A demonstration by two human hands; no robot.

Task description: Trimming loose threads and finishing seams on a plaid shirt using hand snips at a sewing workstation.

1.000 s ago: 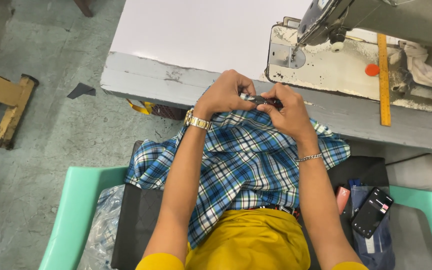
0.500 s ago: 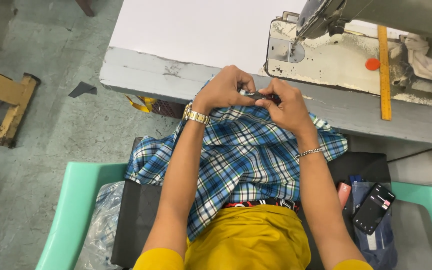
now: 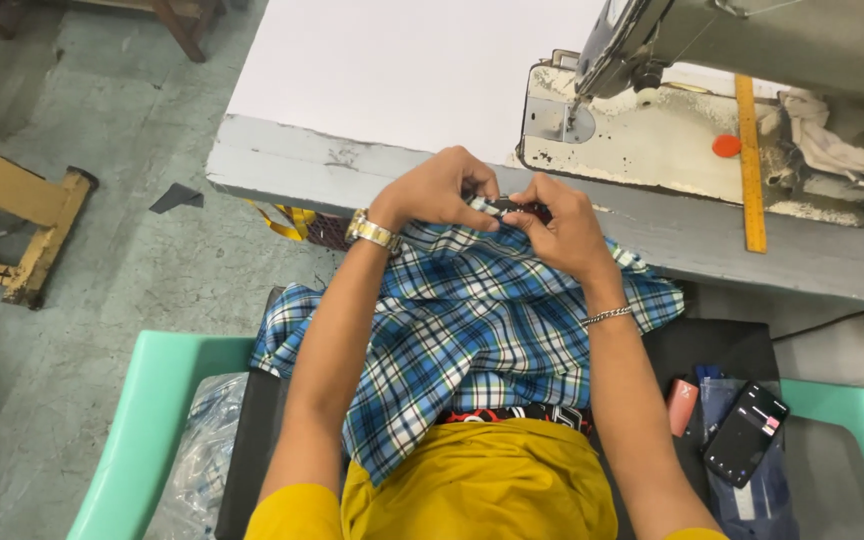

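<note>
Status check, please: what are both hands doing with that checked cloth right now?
Left hand and right hand both pinching one edge of the blue checked cloth. Cloth draped over the lap, at the table edge. Sewing machine just beyond, untouched.

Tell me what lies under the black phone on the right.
The black phone lies on dark blue folded cloth, beside a small red object, all on the black seat cushion. What the cloth covers stays hidden.

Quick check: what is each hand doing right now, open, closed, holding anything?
Left hand: closed, pinching the top edge of the plaid fabric.
Right hand: closed, pinching the same edge beside the left.
</note>
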